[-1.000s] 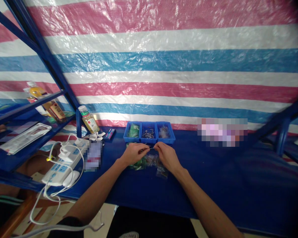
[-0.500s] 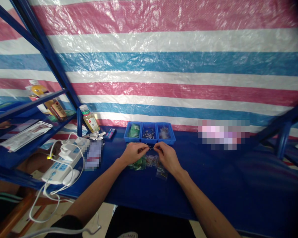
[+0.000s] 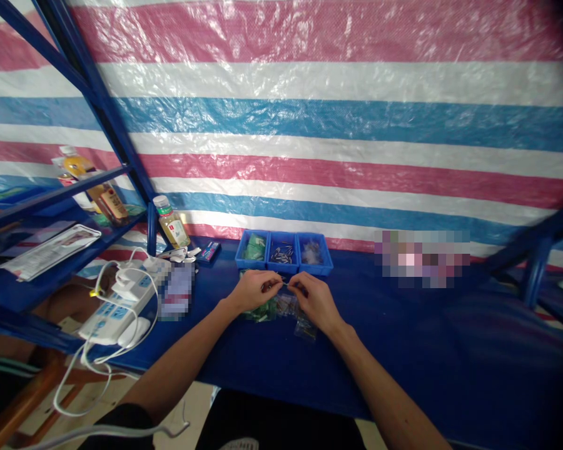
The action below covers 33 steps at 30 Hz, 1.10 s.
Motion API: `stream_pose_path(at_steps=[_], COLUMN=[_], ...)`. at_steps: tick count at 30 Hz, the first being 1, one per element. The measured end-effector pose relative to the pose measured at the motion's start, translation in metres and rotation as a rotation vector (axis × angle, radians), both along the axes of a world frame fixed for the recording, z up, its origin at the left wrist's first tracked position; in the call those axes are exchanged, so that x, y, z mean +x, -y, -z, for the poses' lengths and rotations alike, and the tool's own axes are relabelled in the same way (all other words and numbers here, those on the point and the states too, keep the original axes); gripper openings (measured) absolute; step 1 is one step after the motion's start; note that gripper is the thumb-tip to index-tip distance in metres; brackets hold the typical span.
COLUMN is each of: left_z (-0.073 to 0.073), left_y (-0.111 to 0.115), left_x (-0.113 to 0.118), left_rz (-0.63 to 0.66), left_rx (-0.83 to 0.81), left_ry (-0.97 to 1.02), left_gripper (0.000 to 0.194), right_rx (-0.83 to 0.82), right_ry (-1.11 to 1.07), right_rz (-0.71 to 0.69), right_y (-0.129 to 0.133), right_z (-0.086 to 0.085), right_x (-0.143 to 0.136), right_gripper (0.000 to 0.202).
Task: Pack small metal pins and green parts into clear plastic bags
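Observation:
My left hand (image 3: 257, 290) and my right hand (image 3: 313, 296) meet fingertip to fingertip, just in front of three joined blue bins. Both are pinched on a small, thin metallic piece (image 3: 284, 284), too small to make out fully. The left bin holds green packets (image 3: 254, 247), the middle one thin metal pieces (image 3: 282, 254), the right one small clear items (image 3: 312, 252). Below my hands lie green packets (image 3: 264, 311) and clear plastic bags (image 3: 306, 327), partly covered by my fingers.
On the blue table (image 3: 272, 369) a white power strip (image 3: 117, 306) with looped cables is at the left. A bottle (image 3: 172, 224) and a small blue box (image 3: 209, 252) stand behind it. A blue metal frame rises at the left. Blurred-out items (image 3: 422, 259) are at the right.
My two hands have drawn slightly closer together at the fingertips. The view has shifted a little.

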<state>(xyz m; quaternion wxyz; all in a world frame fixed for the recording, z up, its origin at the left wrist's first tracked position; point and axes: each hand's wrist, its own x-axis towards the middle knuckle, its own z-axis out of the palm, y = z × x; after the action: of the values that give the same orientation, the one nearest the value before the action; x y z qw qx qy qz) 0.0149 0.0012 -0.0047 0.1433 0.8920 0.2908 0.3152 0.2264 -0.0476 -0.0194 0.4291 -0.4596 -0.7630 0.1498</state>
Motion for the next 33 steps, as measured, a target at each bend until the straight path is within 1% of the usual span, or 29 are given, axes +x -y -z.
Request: stream_pose_path(at_steps=[4, 10, 15, 25, 33], left_z=[0.0006, 0.0017, 0.0001, 0.0057, 0.0073], left_y=[0.0005, 0.0012, 0.0021, -0.0002, -0.0033], left_x=[0.0009, 0.0025, 0.0030, 0.0027, 0.0012], left_rz=[0.013, 0.050, 0.056, 0.035, -0.026], left_rx=[0.001, -0.013, -0.005, 0.015, 0.013], left_ry=[-0.010, -0.021, -0.026, -0.035, -0.022], left_gripper=[0.013, 0.013, 0.013, 0.019, 0.018], right_rx=[0.008, -0.008, -0.025, -0.036, -0.032], right_ry=[-0.002, 0.035, 0.048, 0.042, 0.052], right_rz=[-0.014, -0.017, 0.003, 0.044, 0.134], right_y=[0.0002, -0.0004, 0.0005, 0.0006, -0.0054], right_z=[0.0020, 0.0063, 0.0056, 0.0018, 0.0054], right_x=[-0.0001, -0.0016, -0.0031, -0.0037, 0.0028], right_gripper=[0.012, 0.011, 0.012, 0.015, 0.020])
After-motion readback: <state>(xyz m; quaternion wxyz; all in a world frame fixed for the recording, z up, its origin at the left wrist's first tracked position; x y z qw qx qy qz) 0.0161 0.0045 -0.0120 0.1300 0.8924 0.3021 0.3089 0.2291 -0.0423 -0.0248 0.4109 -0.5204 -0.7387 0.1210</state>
